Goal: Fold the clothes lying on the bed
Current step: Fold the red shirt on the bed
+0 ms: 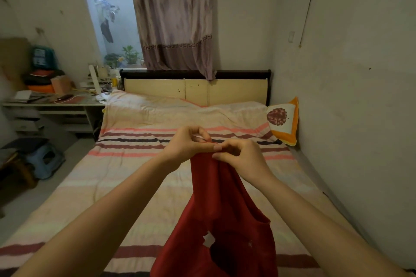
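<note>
Holding a red garment up over the striped bed, we pinch its top edge with left hand and right hand close together; cloth hangs down between our forearms, pillow by the wall.

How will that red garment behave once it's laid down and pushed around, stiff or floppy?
Likely floppy: the red garment hangs limp from where the left hand and right hand pinch its top edge. Probably light, since fingertip pinches carry it. Pushed on the bed, it would likely bunch rather than slide.
</note>
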{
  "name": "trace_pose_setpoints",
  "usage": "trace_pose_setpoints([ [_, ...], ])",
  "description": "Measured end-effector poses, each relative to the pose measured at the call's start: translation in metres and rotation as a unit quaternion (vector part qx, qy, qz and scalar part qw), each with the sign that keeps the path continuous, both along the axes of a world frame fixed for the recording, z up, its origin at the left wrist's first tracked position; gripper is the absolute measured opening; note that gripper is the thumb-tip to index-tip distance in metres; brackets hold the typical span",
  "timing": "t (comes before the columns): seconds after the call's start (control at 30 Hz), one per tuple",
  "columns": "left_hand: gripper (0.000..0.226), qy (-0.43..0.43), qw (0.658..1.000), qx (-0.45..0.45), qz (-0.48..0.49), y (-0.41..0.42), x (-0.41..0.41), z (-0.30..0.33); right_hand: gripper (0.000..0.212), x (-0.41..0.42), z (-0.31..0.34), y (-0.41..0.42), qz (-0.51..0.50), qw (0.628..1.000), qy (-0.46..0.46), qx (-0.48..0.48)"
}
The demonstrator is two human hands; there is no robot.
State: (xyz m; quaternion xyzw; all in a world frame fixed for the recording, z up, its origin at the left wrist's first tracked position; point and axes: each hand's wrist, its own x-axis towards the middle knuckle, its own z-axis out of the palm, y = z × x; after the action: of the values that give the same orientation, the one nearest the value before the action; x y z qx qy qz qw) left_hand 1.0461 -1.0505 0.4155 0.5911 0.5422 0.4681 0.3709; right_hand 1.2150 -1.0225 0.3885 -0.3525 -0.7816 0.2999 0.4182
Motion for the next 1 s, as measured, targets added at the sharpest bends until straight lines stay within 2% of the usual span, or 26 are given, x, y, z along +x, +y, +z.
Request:
trace_pose_setpoints([
  [0.07,0.031,-0.062,0.998,0.000,0.001,-0.009,-0.004,-0.006,0.004,-0.005,0.000,0.001,-0.002,1.000,0.006,0.007],
  [0.13,0.027,-0.091,0.996,0.008,0.015,-0.018,-0.008,-0.017,0.006,-0.008,-0.001,0.002,-0.012,1.000,0.004,0.015],
  [0.33,0.028,-0.058,0.982,0.080,0.163,-0.049,-0.018,-0.077,0.012,-0.009,0.005,0.009,-0.053,0.998,0.025,0.013],
  [0.4,0.025,-0.055,0.979,0.068,0.186,-0.062,-0.017,-0.097,0.012,-0.008,0.012,0.012,-0.059,0.998,0.025,0.016],
  [0.53,0.016,-0.040,0.986,-0.004,0.159,-0.088,0.006,-0.134,0.009,-0.008,0.025,0.016,-0.066,0.997,0.032,0.027],
  [0.6,0.037,-0.020,0.984,-0.041,0.174,-0.091,0.021,-0.149,0.005,-0.009,0.033,0.016,-0.067,0.996,0.042,0.028],
  [0.7,0.078,0.038,0.981,-0.044,0.185,-0.087,0.040,-0.163,0.005,-0.010,0.045,0.017,-0.062,0.996,0.057,0.036],
  [0.77,0.086,0.040,0.977,-0.024,0.206,-0.081,0.051,-0.165,0.012,-0.008,0.053,0.017,-0.062,0.995,0.070,0.042],
  [0.8,0.074,0.029,0.974,-0.012,0.223,-0.077,0.055,-0.163,0.014,-0.007,0.057,0.017,-0.063,0.994,0.079,0.042],
  [0.9,0.012,-0.022,0.968,0.006,0.250,-0.063,0.058,-0.154,0.005,0.002,0.067,0.018,-0.072,0.993,0.086,0.046],
  [1.0,0.013,-0.056,0.971,-0.025,0.229,-0.056,0.046,-0.141,0.002,0.021,0.068,0.025,-0.102,0.990,0.088,0.051],
])
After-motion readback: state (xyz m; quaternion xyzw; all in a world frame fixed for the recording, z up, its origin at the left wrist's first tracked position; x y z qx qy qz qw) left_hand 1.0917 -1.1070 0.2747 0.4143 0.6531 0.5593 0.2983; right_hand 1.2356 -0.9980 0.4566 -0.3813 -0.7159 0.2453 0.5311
